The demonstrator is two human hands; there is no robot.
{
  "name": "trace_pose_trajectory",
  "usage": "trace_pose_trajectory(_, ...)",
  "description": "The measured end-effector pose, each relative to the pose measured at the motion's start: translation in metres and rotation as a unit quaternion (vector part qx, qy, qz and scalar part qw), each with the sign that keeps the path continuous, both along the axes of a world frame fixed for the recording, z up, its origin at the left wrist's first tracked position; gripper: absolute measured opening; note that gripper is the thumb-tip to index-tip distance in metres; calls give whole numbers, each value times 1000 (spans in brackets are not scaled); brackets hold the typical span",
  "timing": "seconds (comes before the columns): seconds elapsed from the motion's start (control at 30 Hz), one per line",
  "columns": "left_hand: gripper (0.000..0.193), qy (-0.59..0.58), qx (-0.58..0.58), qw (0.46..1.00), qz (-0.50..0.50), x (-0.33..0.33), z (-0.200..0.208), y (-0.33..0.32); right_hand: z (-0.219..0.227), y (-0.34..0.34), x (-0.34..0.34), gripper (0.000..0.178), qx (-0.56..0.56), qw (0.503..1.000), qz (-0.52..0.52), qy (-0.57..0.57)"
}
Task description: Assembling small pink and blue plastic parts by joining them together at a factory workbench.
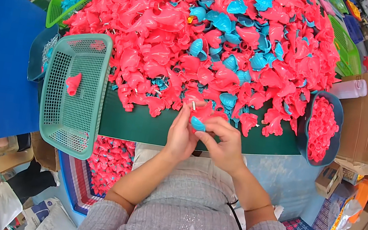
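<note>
My left hand (181,136) is closed around a glossy pink plastic part (203,112) at the front edge of the table. A short pale pin (193,105) stands up by its fingertips. My right hand (224,144) pinches a small blue ribbed plastic shell (197,124) between thumb and fingers, against the pink part. Whether the two pieces are joined cannot be seen, as the fingers cover much of them. Just beyond the hands rises a big heap of pink plastic parts (146,19) mixed with blue shells (222,22).
A green mesh basket (94,124) with one pink piece (72,84) stands left. Behind it are a small bin (36,57) and a lime basket (54,13) of blue shells. To the right, a dark bin (330,158) holds small pink parts beside a cardboard box (364,127).
</note>
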State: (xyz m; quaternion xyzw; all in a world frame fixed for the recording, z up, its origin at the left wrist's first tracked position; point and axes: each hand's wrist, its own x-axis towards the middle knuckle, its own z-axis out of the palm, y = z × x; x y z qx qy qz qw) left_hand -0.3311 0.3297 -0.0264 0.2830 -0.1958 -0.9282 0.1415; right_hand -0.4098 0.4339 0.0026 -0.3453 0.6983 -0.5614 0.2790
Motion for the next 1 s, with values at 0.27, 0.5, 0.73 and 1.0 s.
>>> trace_pose_trajectory(0.27, 44, 43, 27, 998, 29, 3, 7, 6, -8, -4, 2, 11, 0, 985, -37, 168)
trace_pose_trajectory(0.5, 43, 78, 32, 996, 24, 8, 2, 3, 4, -5, 5, 11, 16, 992, -27, 120)
trace_pose_trajectory(0.73, 43, 67, 43, 997, 11, 10, 4, 1, 13, -10, 3, 10, 39, 976, 6, 212)
trace_pose_trajectory(1.0, 44, 73, 70, 995, -12, 12, 1, -3, 0, -7, 1, 13, -11, 985, 31, 171)
